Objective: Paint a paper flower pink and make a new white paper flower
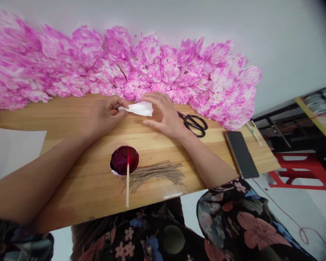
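My left hand pinches the narrow, gathered end of a piece of white paper. The paper fans out to the right, toward my right hand. That hand is spread around the wide end, thumb below and fingers above, and a gap shows between them. Nearer to me stands a small round dish of dark red liquid, with a wooden stick resting across its rim, its tip stained pink. A bundle of thin brown stems lies beside the dish.
Pink and white paper flowers line the back of the wooden table. Black-handled scissors lie right of my right hand, then a phone at the right edge. White sheets lie at left. A red stool stands beyond.
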Demonstrator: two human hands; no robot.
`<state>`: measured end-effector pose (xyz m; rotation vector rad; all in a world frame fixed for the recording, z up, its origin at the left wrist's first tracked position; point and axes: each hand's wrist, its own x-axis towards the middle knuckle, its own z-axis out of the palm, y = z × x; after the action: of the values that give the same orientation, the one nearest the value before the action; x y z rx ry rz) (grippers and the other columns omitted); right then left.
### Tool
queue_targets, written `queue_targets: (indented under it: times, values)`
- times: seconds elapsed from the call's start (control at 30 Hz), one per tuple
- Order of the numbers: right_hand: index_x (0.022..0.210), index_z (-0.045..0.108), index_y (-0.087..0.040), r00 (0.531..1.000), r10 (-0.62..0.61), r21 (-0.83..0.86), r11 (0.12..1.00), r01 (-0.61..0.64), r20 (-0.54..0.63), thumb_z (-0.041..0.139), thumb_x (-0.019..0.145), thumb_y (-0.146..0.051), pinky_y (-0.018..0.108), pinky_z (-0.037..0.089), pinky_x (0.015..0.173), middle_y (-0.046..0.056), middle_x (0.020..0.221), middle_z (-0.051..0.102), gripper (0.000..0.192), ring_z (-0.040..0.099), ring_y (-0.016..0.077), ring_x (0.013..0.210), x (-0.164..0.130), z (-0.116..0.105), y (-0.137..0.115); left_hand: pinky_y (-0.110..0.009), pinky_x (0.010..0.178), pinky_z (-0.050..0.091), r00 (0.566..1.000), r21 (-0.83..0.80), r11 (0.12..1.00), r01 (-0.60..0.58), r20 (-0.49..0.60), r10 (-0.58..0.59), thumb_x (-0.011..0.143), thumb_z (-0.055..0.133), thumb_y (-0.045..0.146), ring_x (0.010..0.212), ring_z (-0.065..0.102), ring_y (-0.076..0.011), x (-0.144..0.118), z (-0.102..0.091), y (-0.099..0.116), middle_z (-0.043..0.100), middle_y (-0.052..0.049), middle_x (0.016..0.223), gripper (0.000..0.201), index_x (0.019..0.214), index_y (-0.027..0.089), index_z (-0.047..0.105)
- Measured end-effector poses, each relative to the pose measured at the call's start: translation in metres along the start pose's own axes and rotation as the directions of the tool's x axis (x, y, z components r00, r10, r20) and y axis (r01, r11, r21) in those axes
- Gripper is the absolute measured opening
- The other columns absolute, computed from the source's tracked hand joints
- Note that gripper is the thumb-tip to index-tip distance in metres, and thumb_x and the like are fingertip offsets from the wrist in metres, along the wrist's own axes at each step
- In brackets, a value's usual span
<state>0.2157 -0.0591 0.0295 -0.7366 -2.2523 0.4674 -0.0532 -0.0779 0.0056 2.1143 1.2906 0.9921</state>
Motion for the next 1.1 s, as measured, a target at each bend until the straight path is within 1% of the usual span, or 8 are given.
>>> queue_targets:
  times: [0.13,0.27,0.4,0.57,0.7,0.87,0.97,1.1]
  values:
    - [0.137,0.064,-0.030,1.000,-0.022,-0.028,0.999,0.022,0.012,0.064,0.098,-0.067,0.059,0.037,0.126,0.011,0.145,0.067,0.054,0.056,0.0330,0.140,-0.001,0.003,0.002,-0.027,0.057,0.041,0.995,-0.023,0.997,0.072,-0.073,-0.074,0.090,0.063,0.034,0.060,0.055,-0.0145,-0.002,0.000,0.014,0.068,0.000,0.073,0.014,0.095,0.023,0.071]
    - [0.120,0.068,-0.028,1.000,-0.005,-0.037,0.999,0.005,-0.006,0.059,0.104,-0.059,0.057,0.043,0.120,0.010,0.133,0.073,0.036,0.062,0.0298,0.130,-0.004,0.005,0.006,-0.029,0.058,0.040,0.999,0.027,0.999,0.027,-0.047,-0.026,0.089,0.062,0.033,0.060,0.055,-0.0165,-0.001,-0.002,0.022,0.066,-0.001,0.069,0.014,0.092,0.024,0.072]
    - [0.109,0.070,-0.026,0.999,0.016,-0.063,0.998,-0.017,-0.029,0.056,0.106,-0.056,0.054,0.045,0.116,0.009,0.126,0.074,0.033,0.064,0.0284,0.125,-0.005,0.007,0.009,-0.031,0.062,0.042,0.999,0.100,0.994,-0.040,-0.016,0.042,0.089,0.059,0.031,0.063,0.059,-0.0179,-0.002,-0.005,0.028,0.069,-0.001,0.070,0.016,0.091,0.024,0.074]
    - [0.124,0.070,-0.027,1.000,0.023,-0.058,0.998,-0.023,-0.001,0.059,0.104,-0.057,0.056,0.046,0.117,0.010,0.130,0.074,0.037,0.064,0.0298,0.126,-0.005,0.005,0.007,-0.030,0.066,0.044,0.992,0.161,0.979,-0.123,0.049,0.116,0.091,0.057,0.032,0.066,0.063,-0.0175,-0.002,-0.006,0.031,0.074,-0.002,0.075,0.020,0.091,0.022,0.075]
    - [0.143,0.065,-0.031,0.994,0.043,-0.078,0.996,-0.036,0.100,0.061,0.104,-0.054,0.058,0.041,0.125,0.009,0.146,0.070,0.046,0.058,0.0311,0.141,-0.005,0.004,0.004,-0.031,0.076,0.049,0.973,0.225,0.948,-0.225,0.103,0.206,0.094,0.056,0.034,0.079,0.069,-0.0211,-0.002,-0.005,0.025,0.077,-0.004,0.085,0.021,0.095,0.024,0.075]
    - [0.150,0.061,-0.030,0.982,0.025,-0.069,0.998,-0.013,0.187,0.058,0.105,-0.055,0.059,0.037,0.129,0.009,0.155,0.065,0.052,0.051,0.0315,0.151,-0.006,0.005,0.003,-0.034,0.082,0.051,0.940,0.203,0.921,-0.332,0.151,0.306,0.101,0.053,0.037,0.089,0.072,-0.0235,-0.001,-0.006,0.026,0.079,-0.007,0.097,0.025,0.097,0.025,0.075]
    - [0.147,0.064,-0.030,0.981,0.034,-0.060,0.998,-0.023,0.191,0.059,0.105,-0.055,0.057,0.043,0.123,0.008,0.147,0.070,0.049,0.058,0.0311,0.142,-0.005,0.003,0.001,-0.037,0.086,0.052,0.938,0.160,0.931,-0.329,0.168,0.303,0.100,0.055,0.037,0.094,0.072,-0.0256,-0.001,-0.008,0.029,0.078,-0.008,0.101,0.022,0.097,0.026,0.074]
    - [0.130,0.074,-0.027,0.986,0.077,-0.017,0.997,-0.075,0.146,0.064,0.103,-0.051,0.048,0.052,0.108,0.008,0.125,0.079,0.038,0.069,0.0283,0.119,-0.006,0.003,-0.002,-0.039,0.085,0.054,0.953,0.174,0.944,-0.281,0.168,0.253,0.100,0.055,0.040,0.094,0.072,-0.0267,-0.002,-0.008,0.027,0.078,-0.008,0.099,0.022,0.094,0.028,0.072]
